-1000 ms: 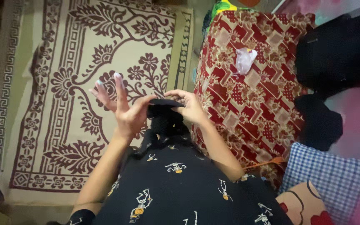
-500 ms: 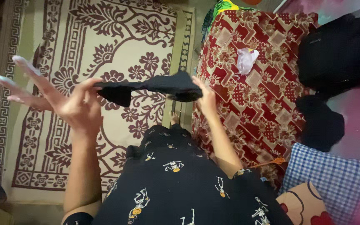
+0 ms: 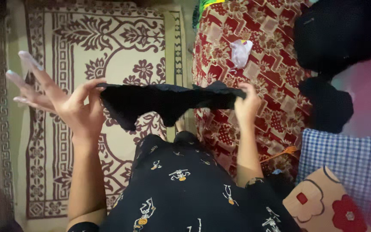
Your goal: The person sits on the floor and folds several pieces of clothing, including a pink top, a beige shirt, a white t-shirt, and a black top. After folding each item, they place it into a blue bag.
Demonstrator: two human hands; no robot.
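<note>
A small black cloth garment (image 3: 164, 101) is stretched out in the air between my two hands, above my lap. My left hand (image 3: 71, 105) pinches its left end with thumb and forefinger, the other fingers spread out to the left. My right hand (image 3: 246, 103) grips its right end, fingers curled over the edge. Below them I see my black dress (image 3: 185, 189) printed with small white and orange figures.
A cream and maroon patterned rug (image 3: 86, 51) covers the floor on the left. A bed with a red patterned cover (image 3: 254, 73) is on the right, with a crumpled white bag (image 3: 240, 52), black clothes (image 3: 336, 38), a blue checked cloth (image 3: 344, 154) and a flowered pillow (image 3: 323, 206).
Both hands have moved apart from a bunched hold in front of me, pulling the black garment out flat. My right hand has shifted right, over the bed's edge.
</note>
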